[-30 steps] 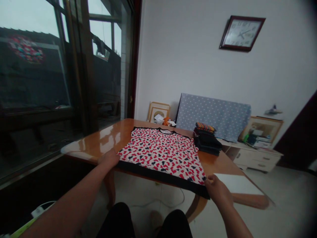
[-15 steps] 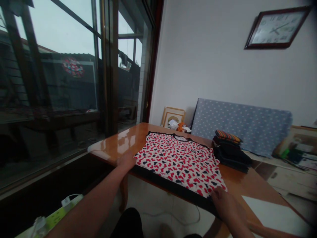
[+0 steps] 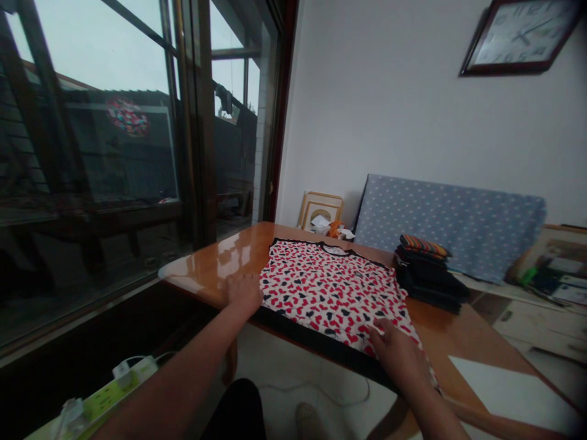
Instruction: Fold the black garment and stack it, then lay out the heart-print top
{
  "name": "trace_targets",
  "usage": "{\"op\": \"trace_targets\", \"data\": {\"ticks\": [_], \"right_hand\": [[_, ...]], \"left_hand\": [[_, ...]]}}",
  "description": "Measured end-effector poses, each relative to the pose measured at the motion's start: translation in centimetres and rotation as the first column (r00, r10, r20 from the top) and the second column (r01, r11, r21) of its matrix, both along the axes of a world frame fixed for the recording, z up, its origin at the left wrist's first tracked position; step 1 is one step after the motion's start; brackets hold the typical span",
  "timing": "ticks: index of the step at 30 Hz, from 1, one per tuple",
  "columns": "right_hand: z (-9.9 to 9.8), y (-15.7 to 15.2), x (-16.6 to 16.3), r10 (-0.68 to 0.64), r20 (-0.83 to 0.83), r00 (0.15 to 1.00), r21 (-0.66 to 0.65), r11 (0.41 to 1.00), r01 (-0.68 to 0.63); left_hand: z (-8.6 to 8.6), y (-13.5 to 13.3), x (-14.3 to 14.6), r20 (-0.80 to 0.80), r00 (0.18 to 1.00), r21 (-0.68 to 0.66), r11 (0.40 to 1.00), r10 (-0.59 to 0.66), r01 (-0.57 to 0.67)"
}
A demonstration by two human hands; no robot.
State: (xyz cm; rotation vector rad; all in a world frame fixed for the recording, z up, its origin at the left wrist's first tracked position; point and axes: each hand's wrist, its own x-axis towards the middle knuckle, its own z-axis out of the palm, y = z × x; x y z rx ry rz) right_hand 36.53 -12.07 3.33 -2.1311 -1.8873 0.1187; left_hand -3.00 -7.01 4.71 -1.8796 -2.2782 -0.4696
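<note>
A white shirt with red and dark heart print (image 3: 330,287) lies spread flat on a glossy wooden table (image 3: 220,260), its black hem hanging over the near edge. My left hand (image 3: 243,292) rests flat on the table at the shirt's near left corner, fingers stretched out. On the shirt's near right part lies my right hand (image 3: 397,348), palm down, fingers extended over the fabric. Neither hand grips anything.
A stack of folded dark clothes with a striped piece on top (image 3: 428,272) sits at the shirt's right. A white sheet (image 3: 509,394) lies on the table's near right. A dotted blue board (image 3: 449,223) and frames lean on the wall. A window fills the left.
My right hand has slid from the shirt's near right corner up and left onto the fabric. My left hand has shifted slightly forward along the left edge. The camera turned a little.
</note>
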Motion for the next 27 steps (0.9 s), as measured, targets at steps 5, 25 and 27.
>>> {"op": "trace_targets", "data": {"ticks": [5, 25, 27], "right_hand": [[-0.9, 0.3, -0.7, 0.053, -0.006, 0.999, -0.073, 0.996, -0.053], [1.4, 13.7, -4.0, 0.272, -0.029, 0.962, -0.076, 0.959, -0.274], [1.4, 15.4, -4.8, 0.304, -0.028, 0.952, -0.064, 0.95, -0.305]], "left_hand": [[-1.3, -0.3, 1.2, -0.001, 0.982, -0.008, 0.982, -0.191, 0.191], [0.4, 8.7, -4.1, 0.391, 0.92, -0.136, 0.99, 0.031, 0.024], [0.6, 10.1, -4.7, 0.435, 0.897, -0.169, 0.986, 0.073, 0.001]]}}
